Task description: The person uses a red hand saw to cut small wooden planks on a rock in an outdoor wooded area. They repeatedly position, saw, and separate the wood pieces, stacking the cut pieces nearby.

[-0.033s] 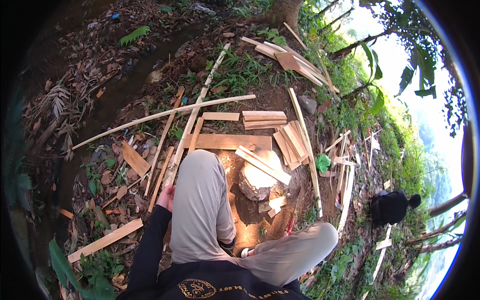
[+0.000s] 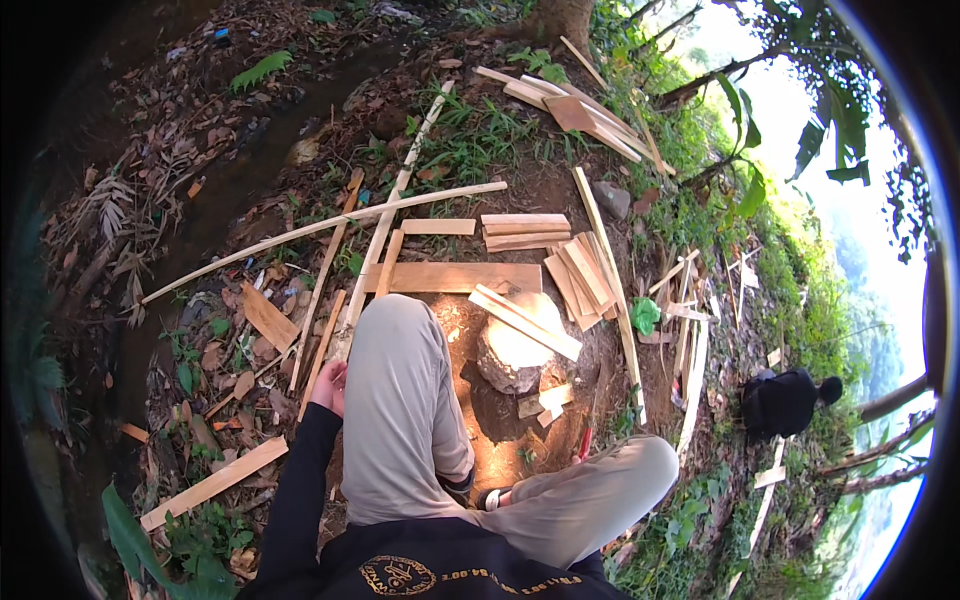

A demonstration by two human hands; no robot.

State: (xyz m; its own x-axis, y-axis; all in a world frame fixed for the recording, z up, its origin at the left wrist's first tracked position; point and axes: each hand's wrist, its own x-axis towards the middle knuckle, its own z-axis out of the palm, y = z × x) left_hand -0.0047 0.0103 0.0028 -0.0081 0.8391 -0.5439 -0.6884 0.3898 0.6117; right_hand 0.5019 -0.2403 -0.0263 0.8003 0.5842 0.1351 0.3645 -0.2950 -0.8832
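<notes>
My left hand (image 2: 329, 387) hangs beside my left knee, its fingers loosely curled and apart, with nothing visible in them. Beyond my right knee, my right hand (image 2: 577, 460) is mostly hidden; its fingertips are at a red-handled tool (image 2: 586, 441), whose far end is hard to make out against the soil. A tree stump (image 2: 510, 372) stands before my legs, brightly lit on top. Across it lies a pale narrow board (image 2: 525, 322), one end past the stump's edge. Small wood offcuts (image 2: 552, 399) rest on the ground at its near side.
Behind the stump lie a wide plank (image 2: 460, 278), a stack of short boards (image 2: 525, 232) and slanted boards (image 2: 583, 275). Long strips (image 2: 610, 290) cross the ground. More boards (image 2: 570, 112) are piled near a tree. A person in dark clothing (image 2: 780, 405) is at the right.
The view has shifted slightly. My left hand has turned a little beside the knee, and more of the red handle shows past my right knee. The board stays on the stump.
</notes>
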